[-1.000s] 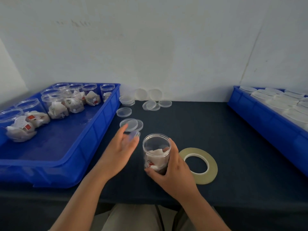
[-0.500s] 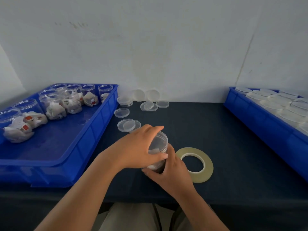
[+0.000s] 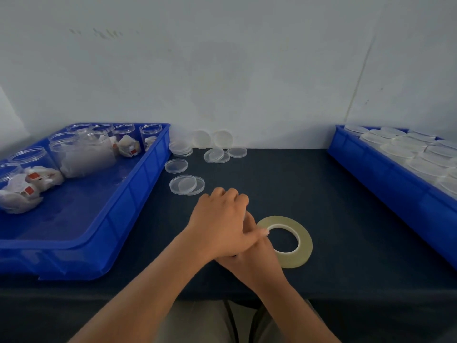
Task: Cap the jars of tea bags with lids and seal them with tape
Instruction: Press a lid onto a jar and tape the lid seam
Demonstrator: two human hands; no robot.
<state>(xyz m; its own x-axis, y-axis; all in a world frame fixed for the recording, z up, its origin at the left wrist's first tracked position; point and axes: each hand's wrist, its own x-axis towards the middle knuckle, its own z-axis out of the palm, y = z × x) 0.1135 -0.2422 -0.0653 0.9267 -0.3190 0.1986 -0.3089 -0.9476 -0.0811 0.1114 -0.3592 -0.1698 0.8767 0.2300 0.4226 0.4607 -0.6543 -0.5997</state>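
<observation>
My left hand [image 3: 220, 226] lies over the top of the tea bag jar, fingers curled down round its clear lid. The jar is almost hidden; only a sliver of its rim [image 3: 245, 215] shows beside my fingers. My right hand [image 3: 257, 258] grips the jar's side from below, partly under the left hand. A flat roll of yellowish tape [image 3: 303, 240] lies on the dark table just right of my hands. Several loose clear lids [image 3: 186, 184] lie behind my hands.
A blue tray [image 3: 138, 194] on the left holds several open jars of tea bags [image 3: 81, 154]. Another blue tray [image 3: 385, 179] at the right edge is packed with capped jars. More lids [image 3: 216, 154] lie by the white wall.
My left hand carried a lid from the left onto the jar and now covers it fully. The right hand has stayed on the jar's side.
</observation>
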